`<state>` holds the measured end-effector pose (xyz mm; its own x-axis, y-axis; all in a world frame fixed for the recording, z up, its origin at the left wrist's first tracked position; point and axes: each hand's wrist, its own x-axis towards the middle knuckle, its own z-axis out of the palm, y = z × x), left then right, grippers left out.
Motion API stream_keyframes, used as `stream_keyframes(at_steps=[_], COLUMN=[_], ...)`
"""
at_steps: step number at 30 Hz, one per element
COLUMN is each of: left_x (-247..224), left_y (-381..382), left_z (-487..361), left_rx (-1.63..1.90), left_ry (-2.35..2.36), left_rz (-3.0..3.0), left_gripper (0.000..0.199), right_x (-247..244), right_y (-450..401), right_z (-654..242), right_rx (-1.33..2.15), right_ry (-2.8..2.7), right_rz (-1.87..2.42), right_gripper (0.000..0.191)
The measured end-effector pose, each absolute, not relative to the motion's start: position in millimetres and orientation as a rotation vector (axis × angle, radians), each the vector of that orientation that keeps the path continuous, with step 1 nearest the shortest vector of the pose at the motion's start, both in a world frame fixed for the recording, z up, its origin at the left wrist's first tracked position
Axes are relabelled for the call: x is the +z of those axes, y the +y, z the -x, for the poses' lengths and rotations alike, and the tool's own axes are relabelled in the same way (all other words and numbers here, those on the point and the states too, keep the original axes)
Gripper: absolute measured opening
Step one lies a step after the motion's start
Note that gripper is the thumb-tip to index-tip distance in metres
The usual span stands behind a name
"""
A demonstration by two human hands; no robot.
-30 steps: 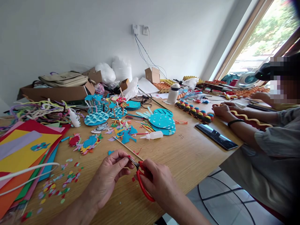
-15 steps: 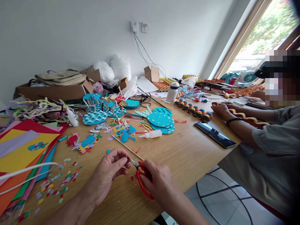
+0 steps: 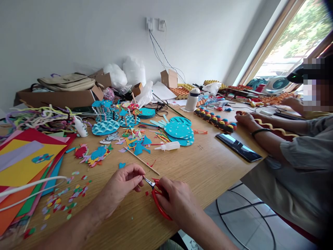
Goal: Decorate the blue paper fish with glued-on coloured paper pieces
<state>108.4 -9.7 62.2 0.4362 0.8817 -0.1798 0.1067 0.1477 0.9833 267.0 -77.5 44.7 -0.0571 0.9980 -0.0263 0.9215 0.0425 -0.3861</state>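
My right hand point(image 3: 179, 196) grips red-handled scissors point(image 3: 160, 204), whose metal blades point left toward my left hand. My left hand point(image 3: 127, 184) is closed in a pinch at the blade tips. A small red paper piece, now almost hidden by the fingers, is between thumb and forefinger. Just beyond the hands a thin wooden stick point(image 3: 142, 160) lies at a slant on the table. Near it are a small blue paper heart point(image 3: 122, 165) and a red paper scrap point(image 3: 146, 193).
Coloured paper sheets point(image 3: 23, 152) and loose paper dots point(image 3: 56, 201) lie left. Fish cutouts point(image 3: 99, 154), a glue bottle point(image 3: 168, 146) and blue discs point(image 3: 179, 131) spread across the middle. A tablet point(image 3: 238, 147) lies right, near a co-worker's hands point(image 3: 246, 119).
The view has shifted slightly. The red paper piece between my left fingers shows less than before, and the scissor blades remain at the fingertips. The blue paper heart is more exposed beside my left hand.
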Motion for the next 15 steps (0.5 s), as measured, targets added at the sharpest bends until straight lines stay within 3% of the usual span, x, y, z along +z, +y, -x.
stream_keyframes(at_steps=[15], left_x=[47], left_y=[-2], left_z=[-104], left_rx=[0.625], left_ry=[0.996], left_rz=[-1.358], left_gripper=[0.008], right_x=[55], right_y=[-79], right_z=[-277], right_rx=[0.409], right_ry=[-2.208], right_rz=[2.05], right_gripper=[0.014])
